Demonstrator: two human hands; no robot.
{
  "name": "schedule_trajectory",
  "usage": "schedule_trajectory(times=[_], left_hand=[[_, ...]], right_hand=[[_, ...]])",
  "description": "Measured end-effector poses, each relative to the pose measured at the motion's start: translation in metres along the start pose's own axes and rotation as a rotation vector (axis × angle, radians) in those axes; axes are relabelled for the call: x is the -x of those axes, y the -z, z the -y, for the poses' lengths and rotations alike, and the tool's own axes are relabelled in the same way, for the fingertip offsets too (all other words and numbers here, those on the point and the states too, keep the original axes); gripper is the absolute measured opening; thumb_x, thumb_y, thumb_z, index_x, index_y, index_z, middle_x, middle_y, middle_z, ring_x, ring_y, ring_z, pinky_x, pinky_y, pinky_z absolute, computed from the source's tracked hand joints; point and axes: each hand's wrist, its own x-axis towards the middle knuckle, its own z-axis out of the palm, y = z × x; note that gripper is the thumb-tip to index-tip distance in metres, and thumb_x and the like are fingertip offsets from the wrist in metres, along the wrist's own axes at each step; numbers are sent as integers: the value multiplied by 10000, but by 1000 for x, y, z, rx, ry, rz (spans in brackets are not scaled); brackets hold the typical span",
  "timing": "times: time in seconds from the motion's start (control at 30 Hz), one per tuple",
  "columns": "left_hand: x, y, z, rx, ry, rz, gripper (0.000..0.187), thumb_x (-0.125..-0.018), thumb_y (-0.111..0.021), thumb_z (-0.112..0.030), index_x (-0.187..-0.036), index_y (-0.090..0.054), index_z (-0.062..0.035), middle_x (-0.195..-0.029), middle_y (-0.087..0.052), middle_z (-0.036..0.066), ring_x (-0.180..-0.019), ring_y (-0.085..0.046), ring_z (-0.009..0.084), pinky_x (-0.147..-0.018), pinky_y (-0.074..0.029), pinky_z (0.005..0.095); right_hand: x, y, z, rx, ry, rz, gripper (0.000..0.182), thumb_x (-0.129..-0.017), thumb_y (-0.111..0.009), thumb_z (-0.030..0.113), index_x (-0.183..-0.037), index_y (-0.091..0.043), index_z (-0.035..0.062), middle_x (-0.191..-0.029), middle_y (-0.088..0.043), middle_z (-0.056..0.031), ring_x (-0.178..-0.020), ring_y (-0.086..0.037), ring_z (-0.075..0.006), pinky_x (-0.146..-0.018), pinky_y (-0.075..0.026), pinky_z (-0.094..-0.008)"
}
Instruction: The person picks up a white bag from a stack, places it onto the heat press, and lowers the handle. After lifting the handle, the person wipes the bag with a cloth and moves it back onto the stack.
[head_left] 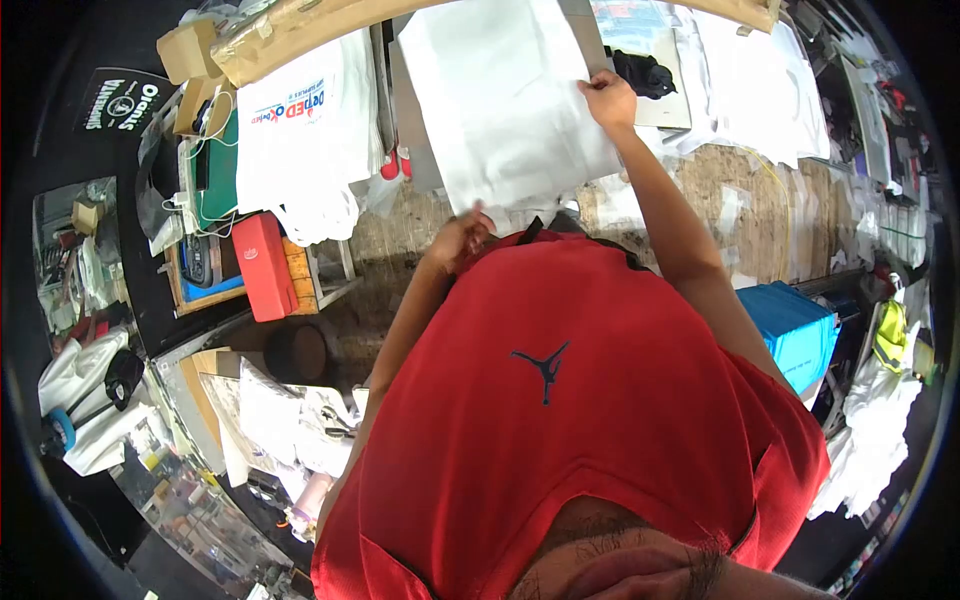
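A white fabric piece that looks like a flat bag (505,100) lies over a grey board (425,165) on the bench in front of me. My right hand (610,100) pinches its right edge, thumb and fingers closed. Close to the bag's lower left corner is my left hand (466,238), held near my body with its fingers loosely bent and apart. I see no clear grip there. Red handles, perhaps of scissors (397,165), show left of the board. Further left lies a pile of white bags (310,140) with red and blue print.
A rolled brown paper tube (300,40) crosses the bench's far side. More white fabric (760,80) and a black crumpled cloth (643,75) lie at right. A red box (264,268) stands at left, a blue covered box (790,330) at right.
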Motion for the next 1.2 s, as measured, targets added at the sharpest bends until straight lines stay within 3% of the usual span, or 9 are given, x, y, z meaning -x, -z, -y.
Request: schedule_trajectory(times=[0.07, 0.13, 0.37, 0.6, 0.7, 0.83, 1.0, 1.1, 1.2], left_hand=[[-6, 28, 4, 166, -62, 68, 410, -1017, -488, -408, -842, -650, -74, -736, -542, 2, -679, -477, 114, -606, -377, 280], [-4, 35, -1, 134, -236, -205, 414, -1015, -490, -414, -827, -642, -78, -815, -567, 19, -768, -513, 136, -681, -408, 286], [-4, 28, -15, 258, -287, -53, 204, -951, -629, -175, -1118, -632, -58, -1158, -657, 81, -1064, -612, 207, -948, -477, 384], [17, -36, -34, 183, -638, 37, 318, -915, -649, -71, -1232, -620, -83, -1110, -674, 80, -1028, -619, 222, -853, -523, 372], [9, -50, -53, -842, -559, -40, 288, -953, -636, -259, -1091, -660, -8, -1021, -704, 88, -743, -588, 132, -675, -500, 280], [9, -60, -63, -307, -217, 64, 514, -1028, -450, -453, -1080, -654, 15, -874, -724, 157, -411, -418, 91, -398, -354, 240], [17, -13, -52, 18, 83, 343, 520, -1019, -475, -452, -1162, -617, 27, -853, -717, 145, -405, -354, 62, -360, -266, 192], [-3, 19, -10, -306, 206, 167, 480, -991, -533, -405, -1215, -574, 17, -931, -709, 127, -501, -473, 82, -445, -380, 211], [-5, 23, 7, -74, -125, -201, 437, -935, -589, -330, -1225, -554, -6, -1045, -689, 94, -685, -578, 119, -615, -477, 264]], right_hand=[[3, 0, -6, -88, 34, 10, 275, -737, -791, 326, -833, -702, 85, -832, -724, -113, -792, -704, -298, -731, -546, -392], [4, 1, -4, -63, 21, 23, 276, -742, -786, 329, -834, -700, 83, -829, -724, -108, -783, -704, -292, -724, -546, -388], [4, 4, -2, -43, 29, 46, 291, -752, -769, 351, -844, -694, 86, -825, -724, -102, -782, -703, -289, -723, -545, -385], [2, 3, -4, -47, 19, 45, 294, -756, -762, 361, -855, -696, 92, -838, -725, -115, -817, -705, -304, -748, -547, -395], [0, 1, -3, -4, 42, 42, 297, -759, -755, 370, -853, -699, 94, -854, -724, -126, -838, -703, -319, -758, -547, -402], [-3, 4, -2, 27, 30, 41, 292, -762, -747, 367, -847, -702, 91, -867, -721, -138, -859, -696, -341, -769, -545, -417], [1, 5, -1, 27, 29, 35, 283, -764, -742, 358, -846, -703, 90, -859, -718, -146, -844, -692, -354, -763, -545, -427], [0, 4, 1, 47, 8, 41, 312, -765, -756, 357, -881, -706, 72, -860, -723, -118, -823, -697, -314, -745, -536, -398], [-1, 5, -2, 31, 50, 23, 275, -769, -737, 351, -845, -701, 89, -857, -716, -148, -844, -691, -355, -762, -547, -428]])
